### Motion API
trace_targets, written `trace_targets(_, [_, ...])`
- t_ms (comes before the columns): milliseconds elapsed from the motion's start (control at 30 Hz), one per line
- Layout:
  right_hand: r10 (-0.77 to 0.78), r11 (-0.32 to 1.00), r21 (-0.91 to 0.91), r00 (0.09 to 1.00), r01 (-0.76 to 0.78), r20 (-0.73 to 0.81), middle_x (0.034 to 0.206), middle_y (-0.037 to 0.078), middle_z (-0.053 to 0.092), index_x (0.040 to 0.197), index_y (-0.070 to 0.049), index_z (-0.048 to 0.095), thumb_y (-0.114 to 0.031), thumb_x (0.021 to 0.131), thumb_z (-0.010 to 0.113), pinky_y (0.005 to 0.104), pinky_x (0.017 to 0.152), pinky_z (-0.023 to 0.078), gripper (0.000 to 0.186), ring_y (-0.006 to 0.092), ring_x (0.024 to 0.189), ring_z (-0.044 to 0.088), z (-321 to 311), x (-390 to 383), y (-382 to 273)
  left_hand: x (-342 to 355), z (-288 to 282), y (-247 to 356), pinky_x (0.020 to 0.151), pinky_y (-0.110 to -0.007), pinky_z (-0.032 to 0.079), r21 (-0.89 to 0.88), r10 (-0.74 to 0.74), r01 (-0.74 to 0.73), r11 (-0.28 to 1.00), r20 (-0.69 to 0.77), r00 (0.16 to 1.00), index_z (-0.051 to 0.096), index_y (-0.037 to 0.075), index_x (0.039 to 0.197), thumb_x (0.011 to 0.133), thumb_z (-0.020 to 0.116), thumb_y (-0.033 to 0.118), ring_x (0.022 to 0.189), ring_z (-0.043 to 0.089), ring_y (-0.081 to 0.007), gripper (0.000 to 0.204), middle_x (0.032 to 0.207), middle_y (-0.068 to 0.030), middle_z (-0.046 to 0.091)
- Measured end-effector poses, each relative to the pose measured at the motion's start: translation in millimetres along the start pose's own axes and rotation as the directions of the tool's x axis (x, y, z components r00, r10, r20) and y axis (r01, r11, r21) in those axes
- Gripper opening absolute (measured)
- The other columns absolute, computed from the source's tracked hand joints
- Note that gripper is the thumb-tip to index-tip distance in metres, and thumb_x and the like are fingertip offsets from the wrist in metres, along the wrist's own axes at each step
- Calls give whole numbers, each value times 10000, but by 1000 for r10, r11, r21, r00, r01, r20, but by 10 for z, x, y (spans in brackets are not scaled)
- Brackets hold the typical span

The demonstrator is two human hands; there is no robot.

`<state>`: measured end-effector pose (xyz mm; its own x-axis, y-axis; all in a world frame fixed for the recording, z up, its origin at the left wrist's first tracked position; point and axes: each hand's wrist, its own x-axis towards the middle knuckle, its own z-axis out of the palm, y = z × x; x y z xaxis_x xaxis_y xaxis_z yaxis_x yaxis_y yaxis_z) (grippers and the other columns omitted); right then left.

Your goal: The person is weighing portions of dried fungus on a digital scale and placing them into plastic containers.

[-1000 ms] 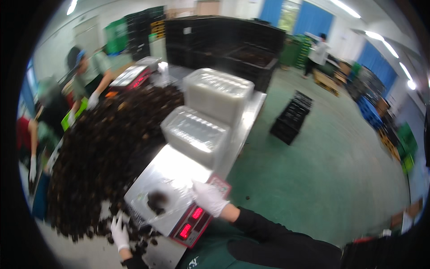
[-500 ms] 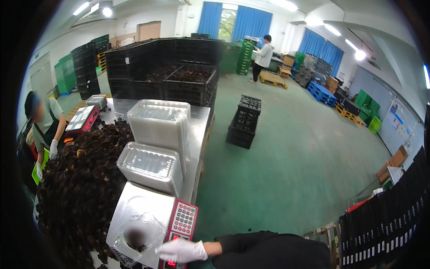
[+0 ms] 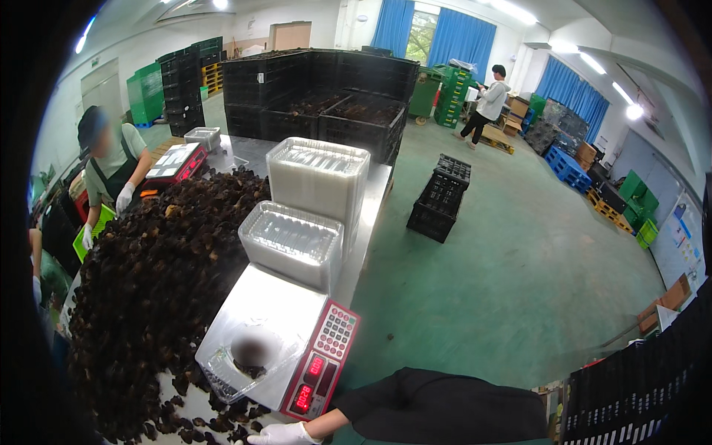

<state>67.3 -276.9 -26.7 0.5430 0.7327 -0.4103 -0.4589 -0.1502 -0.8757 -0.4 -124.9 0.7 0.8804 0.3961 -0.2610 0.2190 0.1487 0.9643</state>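
My right hand (image 3: 283, 434), in a white glove, is at the lower edge beside loose dark brown, mushroom-like pieces (image 3: 196, 429). The frame cuts off its fingers, so I cannot tell whether they hold anything. Just beyond it, a silver scale (image 3: 285, 311) with a red keypad panel (image 3: 317, 367) and lit red digits stands on the table. A clear plastic tray (image 3: 215, 374) rests on the scale, with a few dark pieces inside; a blurred round patch hides part of it. Left of the scale spreads a large heap of dark pieces (image 3: 163, 274). My left hand is out of view.
Two stacks of clear trays (image 3: 293, 241) (image 3: 319, 167) stand behind the scale. Across the heap, a gloved person (image 3: 122, 167) works near a second scale (image 3: 178, 163). Black crates (image 3: 319, 81) rise beyond the table; more crates (image 3: 439, 199) sit on the green floor.
My right hand has moved from over the scale's display toward the lower edge, beside the loose pieces. The whole view has shifted, so the table appears farther right.
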Motion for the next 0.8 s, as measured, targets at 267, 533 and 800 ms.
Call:
trace_targets(267, [-20, 876, 481, 999, 37, -40, 553, 103, 587, 810, -27, 540, -97, 933, 402, 293, 362, 417, 197, 151, 404, 531, 30, 357, 403, -46, -82, -144, 991, -390, 442, -398, -126, 128, 909, 31, 992, 498, 51, 1288, 945, 563, 113, 1106, 537, -286, 355, 1252, -164, 552])
trace_targets(533, [95, 984, 164, 986, -72, -136, 610, 80, 611, 998, -31, 550, -232, 967, 519, 250, 443, 444, 205, 122, 456, 545, 198, -61, -115, 154, -450, -357, 916, -341, 471, -800, 10, 6, 599, 14, 1000, 505, 99, 1299, 1005, 482, 120, 1063, 563, -176, 296, 1200, -72, 592])
trace_targets(800, [-45, 998, -47, 984, 38, -173, 687, 62, 616, 1290, 17, 470, -342, 944, 612, 266, 510, 479, 518, 113, 579, 614, 219, -220, -265, -62, 23, -41, 960, -406, 460, -667, 20, 21, 745, 54, 998, 516, 82, 1247, 1020, 449, 182, 1129, 558, -229, 257, 1232, -113, 581])
